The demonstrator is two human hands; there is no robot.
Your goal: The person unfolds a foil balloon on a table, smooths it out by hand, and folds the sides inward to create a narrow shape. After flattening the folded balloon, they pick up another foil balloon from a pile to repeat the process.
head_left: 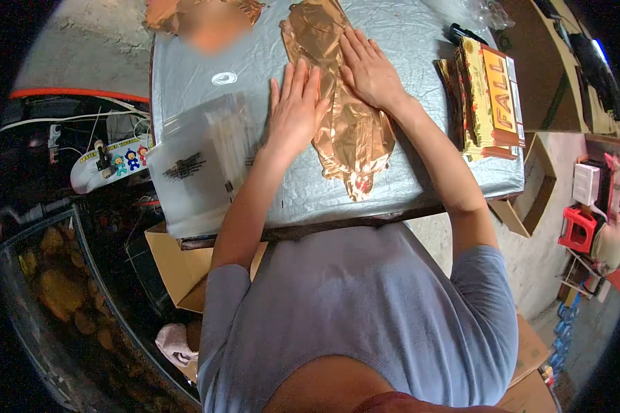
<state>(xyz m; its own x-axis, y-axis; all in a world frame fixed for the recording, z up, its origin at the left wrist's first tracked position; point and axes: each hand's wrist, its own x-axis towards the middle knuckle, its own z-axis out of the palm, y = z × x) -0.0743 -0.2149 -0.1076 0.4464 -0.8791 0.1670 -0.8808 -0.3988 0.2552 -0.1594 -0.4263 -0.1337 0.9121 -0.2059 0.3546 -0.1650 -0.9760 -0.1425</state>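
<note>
A flat copper-coloured foil piece (355,131) lies lengthwise on the silver-covered table (406,189), its narrow tip toward my body. My left hand (297,107) rests on its left edge, palm down with the fingers stretched out. On the upper right side of the foil lies my right hand (370,69), also flat, its fingers somewhat apart. Neither hand grips anything. A stack of clear plastic bags (196,165) sits left of my left hand, partly beneath my left forearm. Right of my right forearm is a stack of printed packets (486,100) marked "FALL".
More copper foil (244,10) lies at the table's far left. A white ring of string (224,78) is near it. Clear plastic (472,10) and a black object (465,32) are at the far right. Below the table's left edge stands an open cardboard box (176,265).
</note>
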